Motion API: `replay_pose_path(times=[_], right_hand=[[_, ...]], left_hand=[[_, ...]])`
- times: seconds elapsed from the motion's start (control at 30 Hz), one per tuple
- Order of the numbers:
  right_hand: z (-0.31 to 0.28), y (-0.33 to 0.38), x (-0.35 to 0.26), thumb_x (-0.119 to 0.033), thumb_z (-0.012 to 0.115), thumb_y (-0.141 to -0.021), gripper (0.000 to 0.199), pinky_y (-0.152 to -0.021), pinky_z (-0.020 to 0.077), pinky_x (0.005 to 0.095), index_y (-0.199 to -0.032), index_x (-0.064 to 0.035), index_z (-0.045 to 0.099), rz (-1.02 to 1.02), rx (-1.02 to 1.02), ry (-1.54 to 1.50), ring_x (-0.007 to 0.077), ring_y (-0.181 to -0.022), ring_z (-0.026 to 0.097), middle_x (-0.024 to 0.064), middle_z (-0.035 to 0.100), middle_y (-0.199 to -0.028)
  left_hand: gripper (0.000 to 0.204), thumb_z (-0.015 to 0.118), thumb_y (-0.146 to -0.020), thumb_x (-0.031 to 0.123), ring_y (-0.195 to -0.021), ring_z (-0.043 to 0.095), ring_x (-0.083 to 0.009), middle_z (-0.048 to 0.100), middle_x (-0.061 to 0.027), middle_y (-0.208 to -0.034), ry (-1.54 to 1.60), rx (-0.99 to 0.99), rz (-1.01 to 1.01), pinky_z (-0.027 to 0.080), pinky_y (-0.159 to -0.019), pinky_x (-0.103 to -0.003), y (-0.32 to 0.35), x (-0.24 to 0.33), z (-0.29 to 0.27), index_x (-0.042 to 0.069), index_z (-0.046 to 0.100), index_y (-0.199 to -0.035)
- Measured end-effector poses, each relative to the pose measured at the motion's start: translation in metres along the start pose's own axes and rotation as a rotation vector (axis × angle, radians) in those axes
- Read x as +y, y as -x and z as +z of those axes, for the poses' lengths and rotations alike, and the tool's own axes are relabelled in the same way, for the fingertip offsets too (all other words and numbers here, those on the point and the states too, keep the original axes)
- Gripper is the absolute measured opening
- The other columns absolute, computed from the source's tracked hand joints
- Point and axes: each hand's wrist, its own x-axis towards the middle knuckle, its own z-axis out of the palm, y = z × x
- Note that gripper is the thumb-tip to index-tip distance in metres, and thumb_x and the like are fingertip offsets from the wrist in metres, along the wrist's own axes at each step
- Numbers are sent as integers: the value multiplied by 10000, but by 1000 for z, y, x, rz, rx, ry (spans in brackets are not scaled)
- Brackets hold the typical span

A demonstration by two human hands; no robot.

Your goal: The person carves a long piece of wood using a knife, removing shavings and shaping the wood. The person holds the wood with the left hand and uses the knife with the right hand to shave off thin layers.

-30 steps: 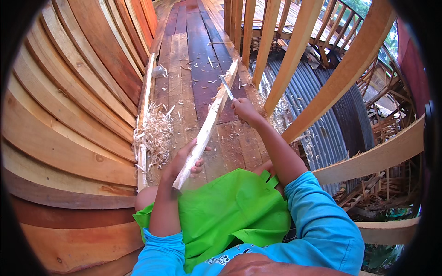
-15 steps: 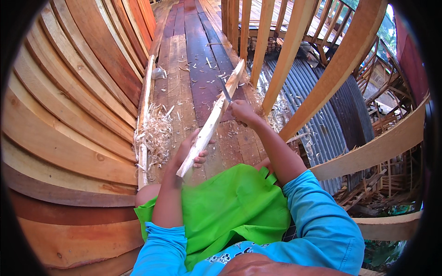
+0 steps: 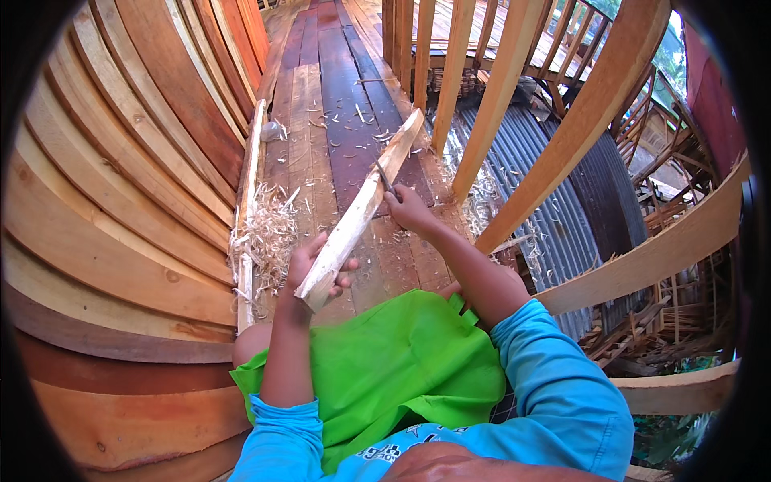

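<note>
A long pale strip of wood [image 3: 357, 213] slants from my lap up toward the far right, its upper part roughly squared. My left hand [image 3: 313, 269] is wrapped round its near end, fingers curling out from under it. In my right hand [image 3: 408, 209] is the handle of a knife [image 3: 384, 177]. The dark blade lies across the wood's upper half, against or very close to its surface. A bright green cloth [image 3: 401, 353] covers my lap.
Curled wood shavings [image 3: 269, 233] are heaped beside another pale strip [image 3: 250, 185] along the left plank wall [image 3: 136, 217]. A clear crumpled object [image 3: 274, 131] sits by it. Upright slats [image 3: 502, 104] line the right side, with corrugated metal sheets [image 3: 554, 193] beyond. More shavings dot the plank floor.
My right hand and the knife have moved nearer along the wood, toward my left hand. The strip has turned slightly in my left hand, showing a broader face.
</note>
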Motion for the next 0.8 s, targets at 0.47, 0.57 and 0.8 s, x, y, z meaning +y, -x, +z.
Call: replay_pose_path(times=[0.47, 0.57, 0.8], right_hand=[[-21, 20, -41, -250, 652, -899, 244, -640, 453, 299, -939, -9, 661, -149, -172, 26, 102, -699, 554, 15, 616, -741], [-22, 25, -47, -242, 648, -901, 245, -627, 445, 296, -940, 0, 639, -193, -210, -74, 96, -685, 534, 12, 596, -741], [-19, 22, -44, -222, 661, -919, 235, -570, 388, 254, -971, 1, 608, -136, -276, 95, 48, -661, 473, -29, 534, -722]], left_hand=[[594, 294, -994, 310, -439, 448, -182, 452, -104, -747, 554, -142, -124, 368, -345, -275, 18, 14, -7, -109, 246, -1413], [593, 263, -1010, 321, -401, 441, -185, 458, -129, -732, 535, -46, -127, 370, -325, -274, 21, 17, -10, -116, 248, -1410], [538, 271, -1010, 310, -391, 462, -170, 466, -110, -681, 453, -172, -142, 388, -297, -250, 28, 14, -14, -112, 360, -1331]])
